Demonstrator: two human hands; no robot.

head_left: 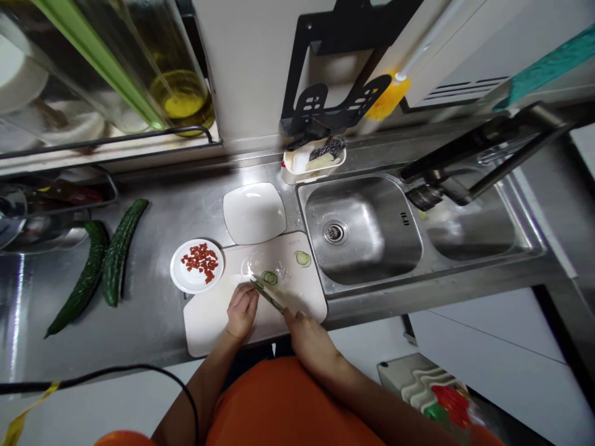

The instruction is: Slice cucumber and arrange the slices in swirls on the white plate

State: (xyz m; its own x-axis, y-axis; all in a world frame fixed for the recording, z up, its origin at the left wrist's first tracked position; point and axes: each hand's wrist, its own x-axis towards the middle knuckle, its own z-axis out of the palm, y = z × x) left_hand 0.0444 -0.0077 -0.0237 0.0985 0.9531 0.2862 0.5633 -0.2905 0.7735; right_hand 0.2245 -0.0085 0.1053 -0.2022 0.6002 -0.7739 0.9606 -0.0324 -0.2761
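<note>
cucumber slices [269,277] mid cutting board [209,325], just past knife [268,295] tip; likely thin, wet, slick, so pinch by rind edge. right hand [307,337] closed round knife handle. left hand [242,308] curled beside blade, cannot tell if gripping. chilli plate [183,284] at board's left corner.

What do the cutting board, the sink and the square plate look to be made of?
Cutting board: probably plastic, matte white, thin with rounded corners.
Sink: stainless steel, brushed grey with bright reflections.
Square plate: likely glazed ceramic, glossy white with a sharp highlight; melamine cannot be ruled out.
</note>
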